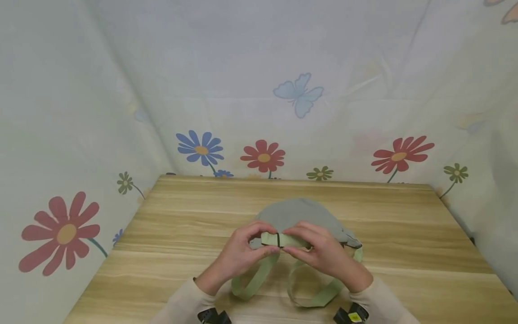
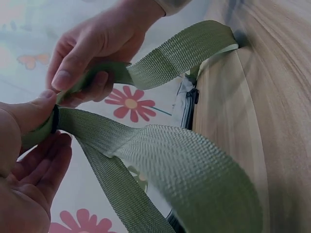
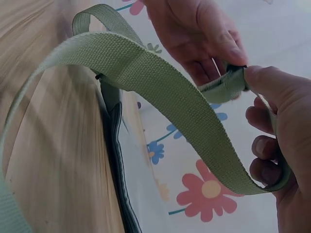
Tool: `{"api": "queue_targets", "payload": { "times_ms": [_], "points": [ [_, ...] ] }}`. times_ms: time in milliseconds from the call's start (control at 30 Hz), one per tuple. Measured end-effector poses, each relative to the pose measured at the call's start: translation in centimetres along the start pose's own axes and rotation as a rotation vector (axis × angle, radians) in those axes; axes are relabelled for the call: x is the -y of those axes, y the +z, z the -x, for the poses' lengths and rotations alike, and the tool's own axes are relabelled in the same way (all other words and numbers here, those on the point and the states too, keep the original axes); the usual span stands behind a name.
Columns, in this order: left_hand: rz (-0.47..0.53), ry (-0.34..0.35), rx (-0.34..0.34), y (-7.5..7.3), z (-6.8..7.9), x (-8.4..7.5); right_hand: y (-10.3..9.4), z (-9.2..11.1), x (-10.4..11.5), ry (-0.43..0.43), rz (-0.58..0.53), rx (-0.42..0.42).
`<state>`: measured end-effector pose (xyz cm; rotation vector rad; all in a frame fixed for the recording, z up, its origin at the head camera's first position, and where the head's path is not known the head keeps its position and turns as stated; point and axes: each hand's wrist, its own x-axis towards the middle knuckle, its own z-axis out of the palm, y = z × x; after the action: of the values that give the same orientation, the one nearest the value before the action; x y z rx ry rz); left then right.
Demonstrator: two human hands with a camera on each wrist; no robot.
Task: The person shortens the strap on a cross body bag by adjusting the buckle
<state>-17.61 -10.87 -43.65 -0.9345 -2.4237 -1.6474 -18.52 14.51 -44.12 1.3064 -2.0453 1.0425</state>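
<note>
A grey waist bag (image 1: 301,215) lies on the wooden table with its light green webbing strap (image 1: 255,284) looping toward the person. Above the bag's near edge, the left hand (image 1: 243,245) pinches the strap beside a dark buckle (image 1: 278,239). Close by on the other side, the right hand (image 1: 319,247) grips the strap between thumb and fingers. In the left wrist view, the green strap (image 2: 165,145) passes through the dark slider (image 2: 56,119) near both thumbs. The right wrist view shows the strap (image 3: 170,102) curving down into the right palm.
The wooden table (image 1: 182,211) has a back edge against a pale curtain (image 1: 226,90) printed with flowers and a butterfly. Black wrist devices (image 1: 214,316) sit on both sleeves near the front. The bag's zipper edge (image 3: 116,155) stands beside the strap.
</note>
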Motion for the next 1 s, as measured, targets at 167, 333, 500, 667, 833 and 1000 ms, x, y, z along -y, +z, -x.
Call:
{"api": "queue_targets", "payload": {
  "times_ms": [167, 333, 500, 667, 833, 1000],
  "points": [
    [-0.007, -0.037, -0.039, -0.5, 0.2, -0.2, -0.8, 0.8, -0.1, 0.062, 0.016, 0.017],
    [0.007, -0.033, -0.056, -0.7, 0.1, -0.1, -1.3, 1.1, -0.3, 0.074, 0.012, 0.012],
    [0.032, -0.041, -0.043, -0.5, 0.1, 0.0, -1.1, 1.1, -0.4, 0.047, 0.011, -0.009],
    [0.042, -0.066, -0.016, -0.5, -0.1, -0.3, -0.8, 0.7, -0.3, 0.028, 0.016, -0.021],
    [0.011, -0.053, 0.008, -0.5, -0.2, -0.5, -0.4, 0.0, 0.0, 0.000, 0.015, 0.000],
    [-0.004, -0.040, 0.010, -0.5, 0.0, -0.4, -0.7, 0.1, 0.2, 0.034, -0.002, 0.035]
  ]
}}
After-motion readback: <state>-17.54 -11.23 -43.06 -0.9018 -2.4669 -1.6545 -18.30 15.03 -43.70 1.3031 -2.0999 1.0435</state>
